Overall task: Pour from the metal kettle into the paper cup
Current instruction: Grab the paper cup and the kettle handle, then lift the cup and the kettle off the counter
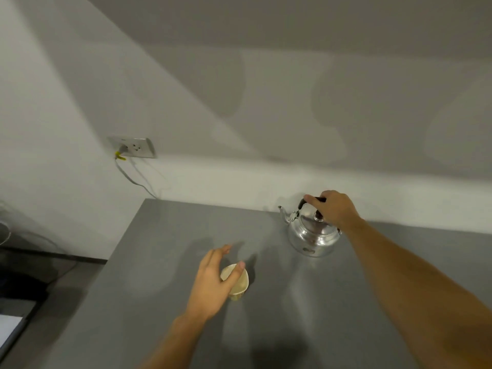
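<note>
A shiny metal kettle [312, 237] stands upright on the grey table [159, 302] near the back wall, its spout pointing left. My right hand [334, 209] is closed around its dark top handle. A cream paper cup [238, 282] stands in the middle of the table, to the left of and nearer than the kettle. My left hand [213, 283] wraps the cup's left side, thumb over the rim and fingers behind it. The cup's inside looks pale; whether it holds liquid I cannot tell.
The white wall runs right behind the kettle. A wall socket [133, 147] with a grey cable plugged in sits at the left, beyond the table's left edge. Dark objects lie on a lower surface at the far left [24, 275].
</note>
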`<action>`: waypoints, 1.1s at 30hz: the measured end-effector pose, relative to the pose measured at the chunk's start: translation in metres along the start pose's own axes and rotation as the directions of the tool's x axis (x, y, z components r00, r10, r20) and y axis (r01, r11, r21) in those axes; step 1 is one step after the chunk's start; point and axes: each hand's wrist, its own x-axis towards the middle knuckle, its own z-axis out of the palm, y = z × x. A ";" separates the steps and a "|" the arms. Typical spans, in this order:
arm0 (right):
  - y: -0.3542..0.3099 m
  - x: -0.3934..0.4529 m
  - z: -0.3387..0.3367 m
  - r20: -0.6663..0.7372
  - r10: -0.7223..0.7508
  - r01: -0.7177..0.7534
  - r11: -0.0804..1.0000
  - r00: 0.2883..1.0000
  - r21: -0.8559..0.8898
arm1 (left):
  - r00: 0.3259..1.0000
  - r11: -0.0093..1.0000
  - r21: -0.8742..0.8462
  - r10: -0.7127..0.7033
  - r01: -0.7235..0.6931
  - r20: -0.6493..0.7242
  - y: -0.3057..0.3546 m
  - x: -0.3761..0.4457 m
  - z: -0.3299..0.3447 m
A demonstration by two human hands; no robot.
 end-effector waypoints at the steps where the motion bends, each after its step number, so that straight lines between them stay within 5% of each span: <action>1: -0.001 -0.002 0.000 -0.001 0.004 -0.004 1.000 1.000 0.004 | 1.000 1.000 -0.022 -0.018 0.019 0.020 -0.003 -0.003 0.000; 15: -0.020 -0.024 -0.011 0.026 -0.072 0.073 0.997 0.997 -0.022 | 0.976 0.924 -0.315 -0.197 0.215 0.088 -0.056 -0.015 0.041; 33: -0.068 -0.069 -0.007 0.120 -0.176 0.181 0.983 0.977 -0.027 | 0.966 0.922 -0.289 -0.254 0.258 0.053 -0.046 -0.014 0.055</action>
